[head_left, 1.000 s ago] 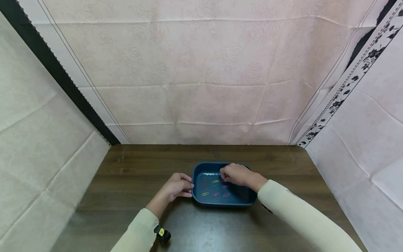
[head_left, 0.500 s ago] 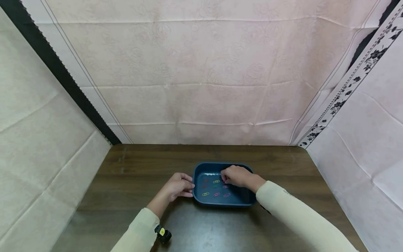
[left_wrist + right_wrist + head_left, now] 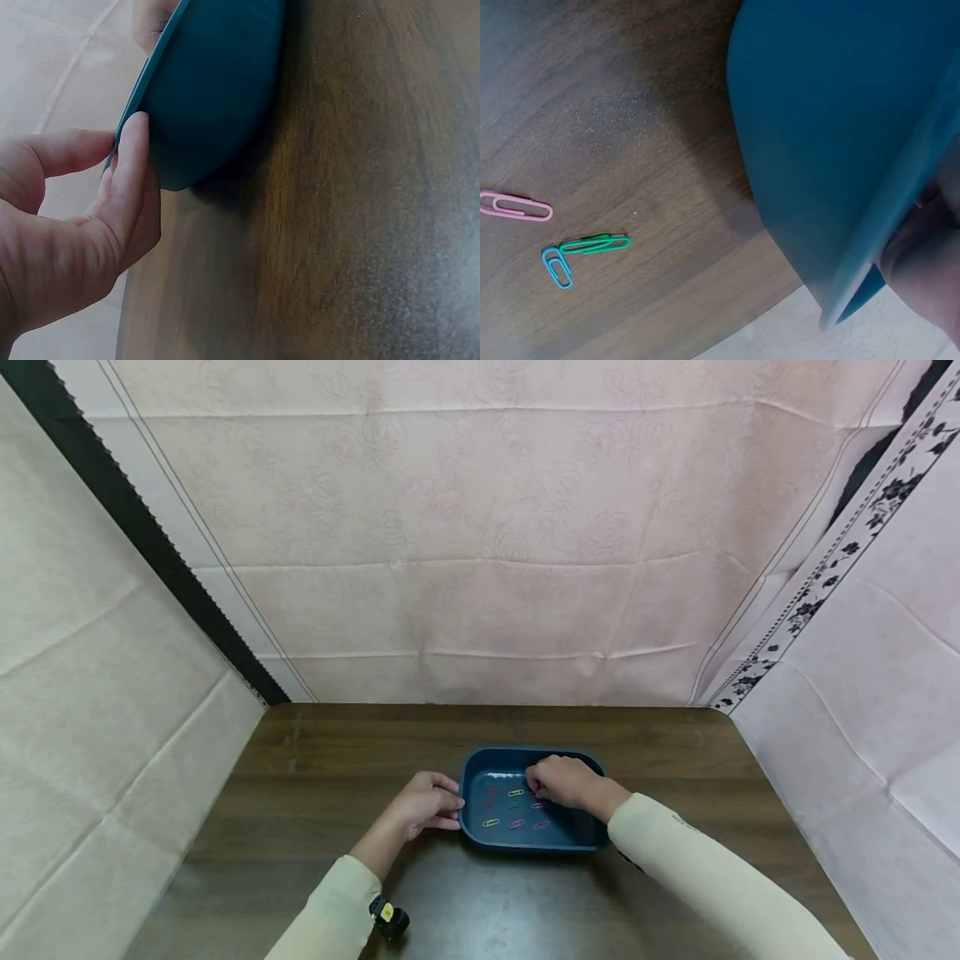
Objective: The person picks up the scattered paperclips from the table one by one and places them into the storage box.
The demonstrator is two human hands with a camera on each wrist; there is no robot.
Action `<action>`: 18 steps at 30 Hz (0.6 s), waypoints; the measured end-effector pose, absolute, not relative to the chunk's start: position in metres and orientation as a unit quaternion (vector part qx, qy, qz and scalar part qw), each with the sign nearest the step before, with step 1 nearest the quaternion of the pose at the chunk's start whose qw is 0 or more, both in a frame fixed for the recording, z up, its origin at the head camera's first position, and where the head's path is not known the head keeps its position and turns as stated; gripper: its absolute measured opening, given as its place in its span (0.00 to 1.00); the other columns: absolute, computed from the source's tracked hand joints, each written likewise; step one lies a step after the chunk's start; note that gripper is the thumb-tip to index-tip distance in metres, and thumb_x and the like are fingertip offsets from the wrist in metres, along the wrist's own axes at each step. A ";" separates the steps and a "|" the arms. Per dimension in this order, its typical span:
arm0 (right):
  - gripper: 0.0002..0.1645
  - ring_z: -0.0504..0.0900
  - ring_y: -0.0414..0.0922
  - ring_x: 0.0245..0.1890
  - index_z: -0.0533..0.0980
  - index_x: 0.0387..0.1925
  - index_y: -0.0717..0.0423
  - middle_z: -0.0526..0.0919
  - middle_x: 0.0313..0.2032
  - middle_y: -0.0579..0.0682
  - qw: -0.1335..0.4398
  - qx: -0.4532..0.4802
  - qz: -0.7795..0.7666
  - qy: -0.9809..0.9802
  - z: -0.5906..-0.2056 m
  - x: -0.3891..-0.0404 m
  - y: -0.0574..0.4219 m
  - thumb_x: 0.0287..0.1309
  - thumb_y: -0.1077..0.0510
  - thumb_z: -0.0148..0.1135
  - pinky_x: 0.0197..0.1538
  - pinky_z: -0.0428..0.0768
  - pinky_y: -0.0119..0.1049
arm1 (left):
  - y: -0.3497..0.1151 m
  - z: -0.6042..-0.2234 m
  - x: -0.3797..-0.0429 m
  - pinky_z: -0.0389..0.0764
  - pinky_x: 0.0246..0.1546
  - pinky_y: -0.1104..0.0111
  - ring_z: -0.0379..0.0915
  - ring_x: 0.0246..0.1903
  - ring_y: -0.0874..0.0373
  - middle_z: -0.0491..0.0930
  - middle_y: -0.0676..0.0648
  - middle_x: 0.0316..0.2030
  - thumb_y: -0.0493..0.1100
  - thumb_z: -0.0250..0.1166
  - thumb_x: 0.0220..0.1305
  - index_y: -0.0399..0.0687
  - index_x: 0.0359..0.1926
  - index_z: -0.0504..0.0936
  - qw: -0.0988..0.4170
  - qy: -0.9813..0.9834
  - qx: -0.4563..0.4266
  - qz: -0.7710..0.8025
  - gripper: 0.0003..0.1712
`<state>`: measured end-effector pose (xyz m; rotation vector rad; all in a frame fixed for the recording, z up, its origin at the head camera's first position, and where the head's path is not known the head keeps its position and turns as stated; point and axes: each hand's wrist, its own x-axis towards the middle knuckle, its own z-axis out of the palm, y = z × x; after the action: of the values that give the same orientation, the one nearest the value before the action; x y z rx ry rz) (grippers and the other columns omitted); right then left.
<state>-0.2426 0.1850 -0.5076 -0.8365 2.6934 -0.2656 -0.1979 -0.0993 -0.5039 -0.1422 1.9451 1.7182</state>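
A blue rectangular tray (image 3: 531, 847) stands on the table and holds rows of small paper clips, among them a yellow clip (image 3: 516, 792), a green clip (image 3: 513, 805) and a pink clip (image 3: 517, 824). At the tray's left side, my left hand (image 3: 427, 802) pinches the rim; the left wrist view shows thumb and fingers on either side of it. My right hand (image 3: 558, 777) reaches inside over the far part of the tray. Its curled fingertips pinch down by the floor at a paper clip mostly hidden beneath them. In the right wrist view the tray wall covers those fingertips.
On the wooden table (image 3: 630, 150) beside the tray lie a pink paper clip (image 3: 516, 205), a green one (image 3: 595, 244) and a blue one (image 3: 556, 267). Patterned cloth (image 3: 480, 527) hangs behind the table, with pale cloth on both sides.
The right hand has barely shifted, its fingertips staying at the same spot in the tray. Its forearm has moved slightly left. The left hand keeps its place at the rim.
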 end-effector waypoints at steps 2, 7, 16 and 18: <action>0.10 0.72 0.37 0.25 0.77 0.30 0.47 0.73 0.25 0.40 0.153 -0.292 -0.091 0.940 -0.506 -0.242 0.185 0.67 0.57 0.68 0.32 0.73 0.30 | -0.099 -0.504 -0.198 0.91 0.39 0.60 0.81 0.34 0.52 0.79 0.37 0.40 0.32 0.64 0.71 0.30 0.58 0.74 0.268 0.721 -0.053 0.637 0.18; 0.08 0.73 0.37 0.27 0.78 0.32 0.46 0.75 0.28 0.39 0.155 -0.293 -0.098 0.938 -0.504 -0.239 0.186 0.68 0.57 0.68 0.32 0.74 0.31 | -0.100 -0.504 -0.198 0.91 0.39 0.61 0.81 0.34 0.52 0.79 0.36 0.40 0.33 0.63 0.71 0.29 0.58 0.73 0.268 0.721 -0.053 0.637 0.18; 0.03 0.75 0.37 0.28 0.80 0.40 0.48 0.78 0.30 0.39 0.148 -0.289 -0.148 0.934 -0.498 -0.234 0.192 0.67 0.57 0.68 0.35 0.78 0.32 | -0.099 -0.504 -0.197 0.91 0.39 0.61 0.81 0.34 0.52 0.79 0.37 0.40 0.33 0.64 0.71 0.30 0.59 0.74 0.267 0.723 -0.054 0.635 0.18; 0.03 0.75 0.36 0.29 0.81 0.41 0.48 0.79 0.31 0.39 0.147 -0.285 -0.158 0.934 -0.497 -0.234 0.192 0.68 0.57 0.67 0.36 0.79 0.33 | -0.099 -0.504 -0.197 0.91 0.39 0.61 0.81 0.34 0.52 0.79 0.37 0.40 0.33 0.64 0.71 0.30 0.59 0.74 0.266 0.722 -0.053 0.636 0.18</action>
<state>-0.2335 0.1923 -0.4972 -0.8210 2.6876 -0.4559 -0.1973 -0.0989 -0.5043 -0.1420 1.9499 1.7185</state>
